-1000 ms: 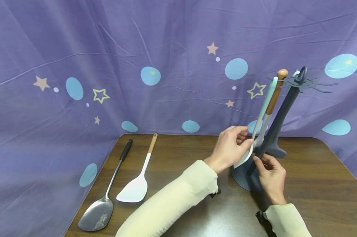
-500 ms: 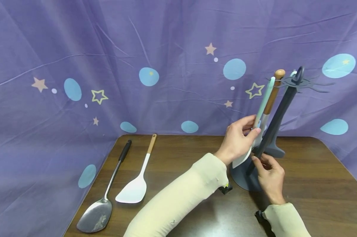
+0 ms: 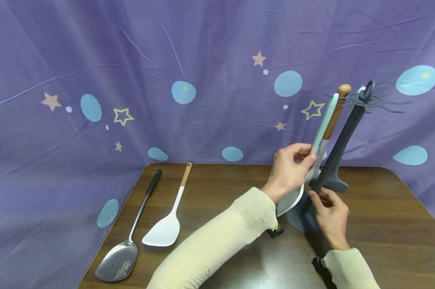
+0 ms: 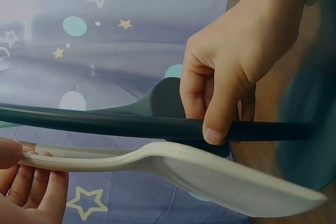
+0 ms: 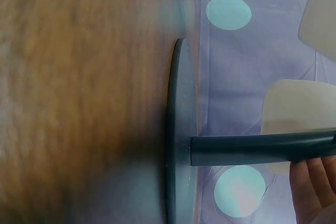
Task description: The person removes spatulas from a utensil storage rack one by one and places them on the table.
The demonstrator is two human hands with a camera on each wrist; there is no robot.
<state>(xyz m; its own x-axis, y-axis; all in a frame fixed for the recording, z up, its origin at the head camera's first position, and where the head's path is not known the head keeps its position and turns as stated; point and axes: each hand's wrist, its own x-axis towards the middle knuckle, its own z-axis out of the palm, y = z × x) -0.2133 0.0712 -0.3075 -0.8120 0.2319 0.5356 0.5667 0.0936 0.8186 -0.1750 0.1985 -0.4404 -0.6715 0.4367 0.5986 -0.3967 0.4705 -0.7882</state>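
My left hand (image 3: 289, 170) pinches the lower shaft of a mint-handled spatula (image 3: 326, 122), whose handle top is at the hooks of a dark utensil stand (image 3: 342, 138). In the left wrist view, the cream blade of the spatula (image 4: 226, 179) hangs beside the post. Low on that post, my right hand (image 3: 332, 218) grips with thumb and fingers; the right wrist view shows its fingers on the post (image 5: 247, 149) above the round base. A brown-handled utensil (image 3: 334, 122) and a utensil with a grey head (image 3: 334, 184) also hang from the stand.
On the left of the wooden table (image 3: 217, 188) lie a metal wok spatula (image 3: 118, 261) with a black handle and a white turner (image 3: 165, 230) with a wooden handle. Several bare hooks (image 3: 391, 105) stick out at the stand's right. A purple curtain (image 3: 217, 80) hangs behind the table.
My left hand has slid up the spatula's shaft and pinches it higher. The spatula's blade has swung out leftward and toward me. My right hand keeps its grip on the post.
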